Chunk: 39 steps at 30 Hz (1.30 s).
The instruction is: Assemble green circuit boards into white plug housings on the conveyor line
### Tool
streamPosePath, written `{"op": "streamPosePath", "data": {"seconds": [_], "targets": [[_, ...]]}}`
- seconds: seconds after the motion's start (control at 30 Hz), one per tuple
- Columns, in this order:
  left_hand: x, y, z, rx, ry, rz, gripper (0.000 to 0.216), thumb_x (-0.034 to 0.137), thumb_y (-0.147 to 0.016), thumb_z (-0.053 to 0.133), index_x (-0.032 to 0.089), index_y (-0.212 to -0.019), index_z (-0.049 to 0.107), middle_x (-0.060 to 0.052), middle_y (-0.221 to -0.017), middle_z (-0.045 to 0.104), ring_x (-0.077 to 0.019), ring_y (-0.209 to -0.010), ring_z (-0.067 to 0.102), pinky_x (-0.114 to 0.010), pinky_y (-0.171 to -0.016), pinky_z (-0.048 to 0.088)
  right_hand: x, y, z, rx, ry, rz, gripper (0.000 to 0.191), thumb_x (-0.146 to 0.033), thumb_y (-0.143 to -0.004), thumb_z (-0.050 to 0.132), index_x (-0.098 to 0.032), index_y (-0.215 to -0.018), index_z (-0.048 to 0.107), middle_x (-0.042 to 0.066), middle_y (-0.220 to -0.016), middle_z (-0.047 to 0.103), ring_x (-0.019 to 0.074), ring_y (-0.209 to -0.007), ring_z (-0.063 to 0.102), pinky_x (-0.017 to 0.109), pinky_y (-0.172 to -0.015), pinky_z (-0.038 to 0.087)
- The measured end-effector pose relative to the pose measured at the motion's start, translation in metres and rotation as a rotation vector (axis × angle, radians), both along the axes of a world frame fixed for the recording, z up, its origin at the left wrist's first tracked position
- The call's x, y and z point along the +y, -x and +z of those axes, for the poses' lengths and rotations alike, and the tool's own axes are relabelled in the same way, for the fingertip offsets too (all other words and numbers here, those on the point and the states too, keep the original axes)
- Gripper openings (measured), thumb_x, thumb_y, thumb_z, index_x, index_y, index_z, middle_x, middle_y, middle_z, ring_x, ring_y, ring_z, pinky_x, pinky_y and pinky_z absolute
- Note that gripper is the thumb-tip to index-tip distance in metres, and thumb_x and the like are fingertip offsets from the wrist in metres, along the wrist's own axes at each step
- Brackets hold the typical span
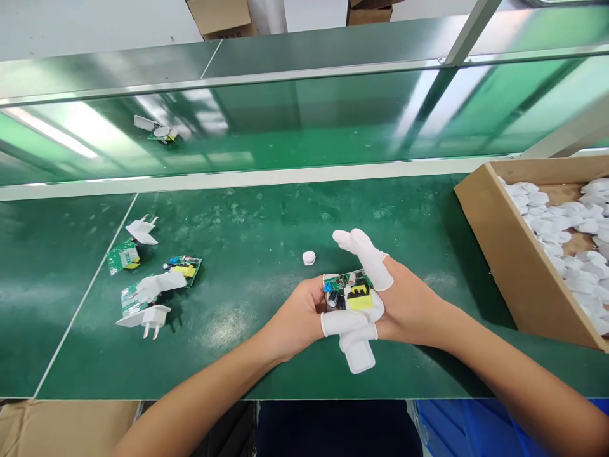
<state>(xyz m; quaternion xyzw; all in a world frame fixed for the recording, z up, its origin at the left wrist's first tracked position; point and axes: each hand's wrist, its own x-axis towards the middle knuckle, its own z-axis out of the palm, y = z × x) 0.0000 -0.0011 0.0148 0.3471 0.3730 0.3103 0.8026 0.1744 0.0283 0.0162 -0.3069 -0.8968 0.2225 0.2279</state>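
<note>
1. Squarely between both hands, above the near middle of the green table (238,330), sat a circuit board (347,289) with a white plug housing (359,357) under it.
2. The left hand (295,320) gripped the board's left edge, thumb across the front.
3. The right hand (404,304) clasped it from the right, two cotted fingers (371,257) standing free.
4. A small white cap (309,257) lay just beyond.
5. Loose boards and plugs (147,285) lay well left; a cardboard box (499,266) of white parts stood right.

Factory assembly line: green conveyor belt (285,133)
</note>
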Motion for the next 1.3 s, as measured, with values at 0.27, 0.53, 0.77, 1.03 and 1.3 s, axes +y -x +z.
{"op": "streamPosePath", "data": {"seconds": [0.27,0.53,0.77,1.03,1.3], "targets": [[-0.002,-0.003,-0.005,0.054,-0.025,0.089,0.033,0.018,-0.064,0.074,0.018,-0.096,0.065,-0.004,-0.090,0.072,-0.0180,-0.077,0.066,-0.030,-0.072,0.051,-0.001,0.002,-0.017,-0.119,-0.112,-0.082,0.091,-0.051,-0.083,0.051,-0.001,-0.142,0.004,0.027,-0.109,0.055,0.0378,-0.103,0.053,0.050,-0.077,0.049],[0.002,-0.002,-0.007,0.045,-0.017,0.094,0.032,0.021,-0.062,0.076,0.017,-0.092,0.066,-0.004,-0.088,0.072,-0.0198,-0.078,0.066,-0.032,-0.072,0.052,0.002,0.002,-0.010,0.005,0.121,-0.049,0.109,-0.054,-0.076,0.060,-0.013,-0.142,-0.016,0.027,-0.136,0.034,0.0335,-0.112,0.049,0.048,-0.086,0.047],[0.003,-0.001,-0.007,0.063,-0.002,0.049,0.039,0.019,-0.059,0.078,0.017,-0.095,0.064,-0.005,-0.088,0.071,-0.0191,-0.077,0.065,-0.030,-0.069,0.051,0.000,0.001,-0.004,-0.059,0.036,-0.061,0.106,-0.044,-0.076,0.063,-0.013,-0.143,-0.012,0.027,-0.135,0.037,0.0353,-0.108,0.052,0.049,-0.083,0.047],[0.001,-0.008,-0.010,0.120,0.084,0.102,0.048,0.015,-0.051,0.082,0.016,-0.093,0.058,-0.003,-0.083,0.071,-0.0197,-0.076,0.065,-0.031,-0.070,0.051,-0.009,0.006,-0.014,-0.205,-0.080,-0.055,0.087,-0.028,-0.079,0.060,0.003,-0.140,0.007,0.029,-0.116,0.051,0.0373,-0.104,0.053,0.052,-0.083,0.046],[-0.001,-0.009,-0.011,0.130,0.060,0.120,0.044,0.017,-0.058,0.079,0.018,-0.095,0.055,-0.004,-0.095,0.069,-0.0205,-0.087,0.064,-0.031,-0.075,0.050,-0.011,0.010,-0.019,-0.159,0.012,-0.164,0.094,-0.025,-0.078,0.059,-0.005,-0.143,-0.006,0.024,-0.107,0.055,0.0331,-0.088,0.056,0.048,-0.070,0.050]]}}
